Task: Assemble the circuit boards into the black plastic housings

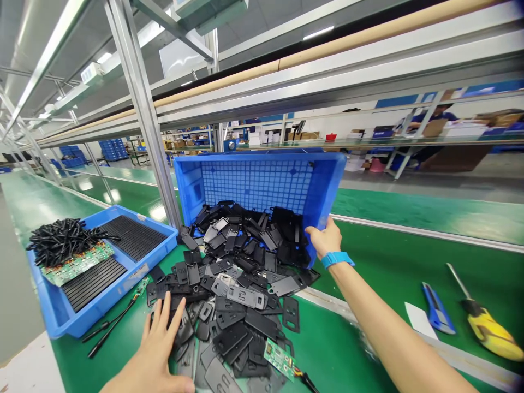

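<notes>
A large blue plastic crate (262,185) is tipped on its side, its open mouth facing me. Black plastic cover pieces (241,295) spill out of it in a heap over the green bench. My right hand (325,238), with a blue band at the wrist, grips the crate's right rim. With fingers spread, my left hand (161,344) is at the near left edge of the heap and seems to hold nothing. A green circuit board (280,357) with a black cable lies on the near side of the pile. Another small board (142,286) with cables lies left of it.
On the left a shallow blue tray (143,270) holds black strips, green boards and bundled black cables. A blue utility knife (438,308), white paper (420,321) and a yellow-handled screwdriver (487,325) lie at right. A metal post (141,109) stands behind the tray. Someone sits far right.
</notes>
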Demonstrator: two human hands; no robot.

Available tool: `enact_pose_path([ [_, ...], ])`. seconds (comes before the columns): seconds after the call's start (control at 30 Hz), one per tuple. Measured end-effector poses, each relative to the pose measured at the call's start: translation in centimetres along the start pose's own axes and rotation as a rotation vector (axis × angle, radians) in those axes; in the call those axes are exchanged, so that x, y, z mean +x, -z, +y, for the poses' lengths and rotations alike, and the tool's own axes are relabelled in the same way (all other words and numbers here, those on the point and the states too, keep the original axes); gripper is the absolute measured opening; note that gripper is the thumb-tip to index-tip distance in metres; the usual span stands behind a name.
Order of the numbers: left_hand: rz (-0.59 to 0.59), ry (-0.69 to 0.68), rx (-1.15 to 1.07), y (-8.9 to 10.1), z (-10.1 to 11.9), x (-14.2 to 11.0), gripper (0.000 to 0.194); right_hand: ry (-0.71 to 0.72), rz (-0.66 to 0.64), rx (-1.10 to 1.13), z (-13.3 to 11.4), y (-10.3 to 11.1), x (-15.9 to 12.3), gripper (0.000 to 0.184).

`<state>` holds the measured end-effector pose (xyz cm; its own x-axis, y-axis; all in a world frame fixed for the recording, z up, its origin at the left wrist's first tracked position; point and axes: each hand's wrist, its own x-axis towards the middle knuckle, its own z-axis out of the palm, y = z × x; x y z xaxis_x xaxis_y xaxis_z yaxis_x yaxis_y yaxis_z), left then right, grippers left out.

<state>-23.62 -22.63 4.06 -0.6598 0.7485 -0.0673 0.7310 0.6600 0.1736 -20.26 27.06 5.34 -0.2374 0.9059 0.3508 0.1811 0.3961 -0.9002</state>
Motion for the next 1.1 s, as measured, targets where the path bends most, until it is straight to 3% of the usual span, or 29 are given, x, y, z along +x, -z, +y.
enact_pose_path([
  [0.1, 0.027, 0.041, 0.006, -1.3, 1.3, 0.6, 0.129, 0.032, -0.067, -0.007, -0.9, 1.4, -2.4, 0.068],
  [0.17, 0.057, 0.043, -0.004, -1.5, 1.8, 1.4, 0.129, 0.104, -0.104, -0.045, -1.8, 3.1, -6.2, 0.090],
  [0.2, 0.066, 0.032, -0.012, -1.5, 1.8, 1.9, 0.129, 0.187, -0.185, -0.072, -2.2, 4.2, -8.8, 0.095],
  [0.23, 0.072, 0.015, -0.018, -1.5, 1.8, 2.4, 0.128, 0.299, -0.327, -0.099, -2.6, 5.3, -11.7, 0.093],
  [0.3, 0.086, -0.031, -0.022, -1.4, 1.5, 3.5, 0.128, 0.488, -0.744, -0.224, -3.0, 7.4, -17.7, 0.089],
  [0.33, 0.095, -0.058, -0.024, -1.3, 1.3, 4.1, 0.127, 0.555, -0.905, -0.280, -3.2, 8.0, -20.4, 0.098],
  [0.4, 0.104, -0.120, -0.038, -1.2, 1.0, 5.6, 0.125, 0.653, -1.098, -0.380, -3.3, 8.4, -24.5, 0.115],
  [0.43, 0.101, -0.151, -0.049, -1.2, 0.9, 6.4, 0.124, 0.686, -1.129, -0.424, -3.4, 8.0, -25.7, 0.120],
  [0.5, 0.095, -0.199, -0.071, -1.0, 0.8, 8.3, 0.120, 0.729, -1.106, -0.502, -3.6, 6.3, -26.7, 0.120],
  [0.6, 0.106, -0.222, -0.089, -0.6, 0.8, 10.6, 0.114, 0.742, -0.974, -0.604, -4.1, 2.7, -25.9, 0.098],
  [0.67, 0.141, -0.209, -0.088, -0.2, 0.7, 11.2, 0.103, 0.711, -0.904, -0.654, -4.6, 1.0, -25.1, 0.080],
  [0.73, 0.215, -0.162, -0.066, 0.2, 0.4, 10.7, 0.087, 0.669, -0.889, -0.674, -5.0, 0.7, -24.8, 0.074],
  [0.83, 0.295, 0.023, -0.032, 0.3, -0.7, 8.3, 0.087, 0.679, -0.887, -0.667, -5.1, 3.0, -25.1, 0.069],
  [0.93, 0.219, 0.195, -0.011, -0.2, -2.3, 5.7, 0.111, 0.694, -0.792, -0.700, -4.3, 7.0, -25.6, 0.055],
  [1.03, 0.137, 0.202, 0.009, -0.8, -3.5, 5.1, 0.126, 0.622, -0.730, -0.804, -3.0, 10.1, -26.1, 0.044],
  [1.1, 0.128, 0.121, -0.025, -0.8, -3.6, 5.8, 0.123, 0.585, -0.780, -0.820, -2.4, 11.0, -26.4, 0.039],
])
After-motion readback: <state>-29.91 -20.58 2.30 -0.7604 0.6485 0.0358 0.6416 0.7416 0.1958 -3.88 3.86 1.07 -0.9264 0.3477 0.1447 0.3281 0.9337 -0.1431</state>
